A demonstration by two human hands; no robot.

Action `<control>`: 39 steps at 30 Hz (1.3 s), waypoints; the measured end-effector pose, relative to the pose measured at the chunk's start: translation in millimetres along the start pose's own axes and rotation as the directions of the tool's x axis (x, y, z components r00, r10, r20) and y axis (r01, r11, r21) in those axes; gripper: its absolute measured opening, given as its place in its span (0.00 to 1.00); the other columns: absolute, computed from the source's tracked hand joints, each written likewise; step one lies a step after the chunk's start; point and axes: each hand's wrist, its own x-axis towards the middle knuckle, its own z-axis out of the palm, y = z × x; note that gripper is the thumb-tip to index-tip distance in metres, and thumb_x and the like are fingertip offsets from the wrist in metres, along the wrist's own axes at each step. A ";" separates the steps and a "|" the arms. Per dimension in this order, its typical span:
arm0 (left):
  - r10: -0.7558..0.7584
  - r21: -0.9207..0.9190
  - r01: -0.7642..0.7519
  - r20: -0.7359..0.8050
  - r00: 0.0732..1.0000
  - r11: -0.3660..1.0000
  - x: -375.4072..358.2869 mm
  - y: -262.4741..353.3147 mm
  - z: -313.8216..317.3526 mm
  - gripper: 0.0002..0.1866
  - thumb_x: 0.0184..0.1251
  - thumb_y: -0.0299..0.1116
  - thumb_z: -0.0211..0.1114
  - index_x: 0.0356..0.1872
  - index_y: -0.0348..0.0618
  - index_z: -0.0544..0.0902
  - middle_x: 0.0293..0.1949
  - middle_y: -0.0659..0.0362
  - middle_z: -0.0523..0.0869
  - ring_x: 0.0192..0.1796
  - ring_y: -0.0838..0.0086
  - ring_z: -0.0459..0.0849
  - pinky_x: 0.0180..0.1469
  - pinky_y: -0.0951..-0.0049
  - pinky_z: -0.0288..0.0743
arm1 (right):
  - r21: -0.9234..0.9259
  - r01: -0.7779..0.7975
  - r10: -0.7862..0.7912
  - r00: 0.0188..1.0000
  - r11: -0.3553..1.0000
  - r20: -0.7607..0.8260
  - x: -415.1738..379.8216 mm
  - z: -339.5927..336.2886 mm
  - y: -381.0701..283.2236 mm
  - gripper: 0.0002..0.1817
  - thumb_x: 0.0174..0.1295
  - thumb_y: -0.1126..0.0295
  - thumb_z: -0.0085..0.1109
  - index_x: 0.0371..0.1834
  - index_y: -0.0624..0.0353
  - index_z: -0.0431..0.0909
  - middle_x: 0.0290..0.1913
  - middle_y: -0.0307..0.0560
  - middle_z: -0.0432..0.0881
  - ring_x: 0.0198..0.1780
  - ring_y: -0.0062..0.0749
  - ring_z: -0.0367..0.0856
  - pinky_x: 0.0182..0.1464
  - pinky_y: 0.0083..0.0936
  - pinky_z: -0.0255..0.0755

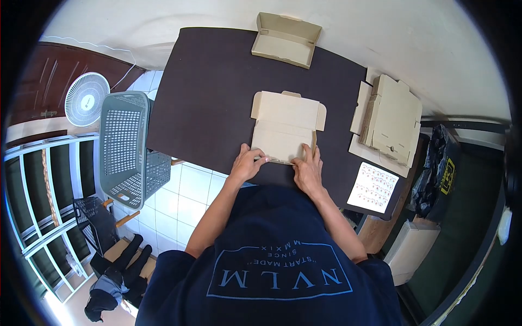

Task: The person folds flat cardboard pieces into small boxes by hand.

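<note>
A partly folded cardboard box lies on the dark table, its lid panel and side flaps spread out toward the far side. At its near left corner, my left hand is closed with thumb and fingers pinching the front edge. My right hand grips the near right corner, its thumb on the front edge and its fingers along the right side wall. The undersides of the front edge and the fingertips there are partly hidden.
An open folded box stands at the table's far edge. Flat cardboard pieces are stacked at the right, above a printed sheet. Left of the table are a grey basket and a fan. A person sits at lower left.
</note>
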 end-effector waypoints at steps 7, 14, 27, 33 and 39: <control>0.086 0.320 -0.051 -0.098 0.991 0.946 -19.7 11.3 -5.0 0.17 0.65 0.50 0.73 0.48 0.53 0.88 0.57 0.43 0.74 0.61 0.47 0.73 0.66 0.55 0.70 | 0.164 0.009 -0.015 0.999 0.986 0.039 11.8 -23.5 16.1 0.11 0.56 0.72 0.70 0.44 0.54 0.89 0.72 0.59 0.68 0.73 0.68 0.61 0.68 0.54 0.65; -0.064 -0.321 -0.001 -0.193 0.979 0.947 26.7 1.3 -40.8 0.28 0.69 0.46 0.70 0.63 0.40 0.77 0.50 0.48 0.86 0.52 0.62 0.85 0.54 0.62 0.79 | 0.672 -0.332 0.522 0.847 0.662 -0.096 52.1 -46.2 45.9 0.07 0.64 0.71 0.68 0.40 0.63 0.85 0.39 0.45 0.86 0.30 0.28 0.85 0.33 0.26 0.80; -0.121 -0.170 0.063 -0.353 0.928 0.983 82.2 -2.5 -28.9 0.26 0.62 0.38 0.74 0.59 0.37 0.82 0.32 0.52 0.89 0.40 0.66 0.90 0.47 0.64 0.81 | 0.760 -0.505 0.693 0.714 0.410 0.100 88.2 -36.1 43.6 0.29 0.61 0.70 0.72 0.60 0.68 0.66 0.32 0.47 0.83 0.19 0.27 0.81 0.19 0.25 0.79; -0.034 -0.169 -0.017 -0.292 0.956 0.986 85.3 3.6 -30.1 0.25 0.65 0.40 0.72 0.58 0.38 0.80 0.29 0.53 0.88 0.38 0.67 0.89 0.46 0.62 0.81 | 0.603 -0.566 0.658 0.748 0.561 0.090 99.0 -30.3 47.9 0.17 0.66 0.65 0.67 0.51 0.64 0.76 0.27 0.49 0.85 0.19 0.29 0.83 0.20 0.28 0.81; -0.064 -0.134 0.007 -0.426 0.903 0.991 85.0 13.7 -25.2 0.14 0.71 0.40 0.65 0.49 0.43 0.81 0.32 0.49 0.88 0.38 0.52 0.88 0.44 0.53 0.79 | 0.614 -0.562 0.689 0.723 0.554 0.040 96.8 -23.8 45.8 0.10 0.68 0.65 0.60 0.40 0.62 0.79 0.26 0.52 0.86 0.18 0.32 0.84 0.26 0.32 0.81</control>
